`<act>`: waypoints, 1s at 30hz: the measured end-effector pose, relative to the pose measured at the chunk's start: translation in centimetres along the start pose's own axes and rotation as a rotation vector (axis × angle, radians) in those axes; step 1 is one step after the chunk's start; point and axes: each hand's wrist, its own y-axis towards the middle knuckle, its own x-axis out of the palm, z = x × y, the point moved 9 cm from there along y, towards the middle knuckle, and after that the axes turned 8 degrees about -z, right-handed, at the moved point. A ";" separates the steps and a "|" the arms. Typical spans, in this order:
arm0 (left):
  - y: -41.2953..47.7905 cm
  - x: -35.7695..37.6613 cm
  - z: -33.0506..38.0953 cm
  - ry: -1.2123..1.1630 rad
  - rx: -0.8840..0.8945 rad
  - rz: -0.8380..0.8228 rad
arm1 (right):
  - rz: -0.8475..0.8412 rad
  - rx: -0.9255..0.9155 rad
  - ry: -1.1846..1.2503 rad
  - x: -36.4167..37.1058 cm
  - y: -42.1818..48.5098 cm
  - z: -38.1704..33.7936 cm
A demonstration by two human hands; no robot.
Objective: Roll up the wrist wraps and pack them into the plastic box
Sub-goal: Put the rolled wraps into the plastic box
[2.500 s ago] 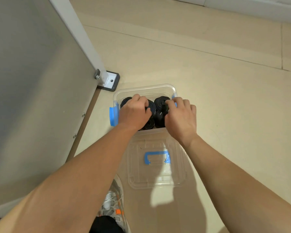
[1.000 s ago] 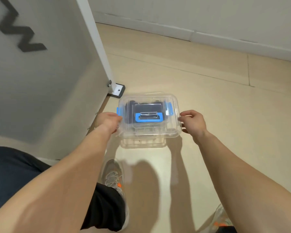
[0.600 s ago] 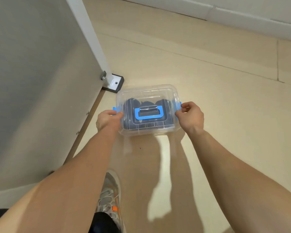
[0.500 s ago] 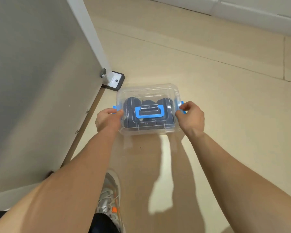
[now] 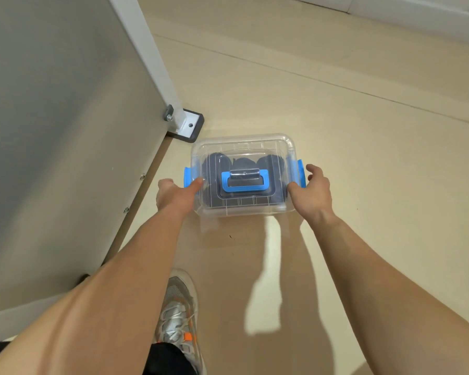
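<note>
A lidded clear plastic box [image 5: 241,208] holding dark rolled wrist wraps [image 5: 214,163] sits on the beige floor [image 5: 363,158]. The left hand [image 5: 173,196] has its thumb on the lid, and the right hand [image 5: 313,190] is loose-fingered at the right edge.

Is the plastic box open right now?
No, the clear lid with its blue handle sits on the plastic box, covering the dark rolled wraps.

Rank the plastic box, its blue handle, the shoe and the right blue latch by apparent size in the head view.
1. plastic box
2. shoe, nearer the camera and partly covered, so unsure against the box
3. blue handle
4. right blue latch
</note>
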 end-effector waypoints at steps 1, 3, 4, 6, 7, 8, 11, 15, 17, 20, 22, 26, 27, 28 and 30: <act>-0.2 0.4 -0.3 -0.034 -0.030 -0.039 | -0.031 0.036 0.029 0.6 0.1 0.1; -0.2 0.8 -0.3 -0.070 -0.030 -0.066 | -0.061 0.100 0.136 1.3 0.3 0.8; -0.1 0.8 0.2 -0.018 0.010 -0.039 | -0.062 0.116 0.180 1.4 0.3 1.0; -0.4 0.6 1.8 0.178 0.137 0.053 | -0.004 0.063 0.149 0.8 0.3 1.0; -0.7 0.6 2.5 0.249 0.190 0.094 | 0.035 0.012 0.086 0.4 0.2 0.7; -0.9 0.6 2.9 0.294 0.225 0.126 | 0.069 -0.038 0.019 0.1 0.1 0.1; -2.0 0.5 4.0 0.471 0.285 0.187 | 0.161 -0.123 -0.191 0.3 -0.6 -1.4; -2.7 0.5 4.6 0.572 0.325 0.246 | 0.239 -0.153 -0.325 0.7 -1.6 -1.9; -3.0 0.9 4.9 0.553 0.347 0.242 | 0.246 -0.145 -0.301 0.3 -1.7 -1.4; -3.9 2.8 6.4 0.531 0.421 0.204 | 0.265 -0.103 -0.245 -1.6 -2.0 -0.1; -4.7 4.9 7.7 0.507 0.460 0.162 | 0.284 -0.048 -0.220 -3.7 -2.2 1.4; -6.0 11.4 10.0 0.474 0.510 -0.052 | 0.359 0.062 -0.140 -9.4 -2.9 5.3; -6.4 13.3 10.5 0.480 0.530 -0.118 | 0.374 0.087 -0.125 -11.0 -3.0 6.4; -7.0 15.1 10.9 0.494 0.538 -0.178 | 0.383 0.106 -0.115 -12.5 -3.2 7.5; -8.2 18.5 11.6 0.522 0.543 -0.262 | 0.388 0.149 -0.096 -15.4 -3.3 9.4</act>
